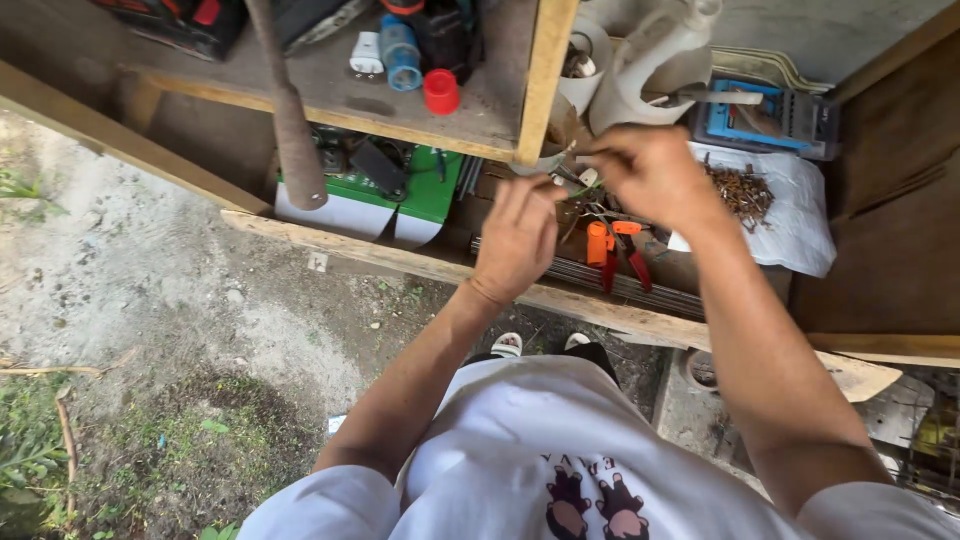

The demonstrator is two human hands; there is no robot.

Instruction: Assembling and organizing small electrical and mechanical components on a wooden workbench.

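My left hand [515,235] hovers over the lower wooden shelf [400,262], its back towards me and its fingers held together pointing up. What it holds is hidden. My right hand [650,175] is just up and right of it, fingertips pinched near a thin green wire [588,186] that runs between the two hands. Orange-handled pliers [598,243] and a red-handled tool [637,266] lie on the shelf right below both hands.
A pile of rusty nails [745,192] lies on a white sheet [800,225] at right. A white jug [650,60] and blue case [760,112] stand behind. An upright wooden post [545,70], red cap [440,91], green-and-white box [405,200], metal rods [640,288] and a rusty pipe [292,120] surround them.
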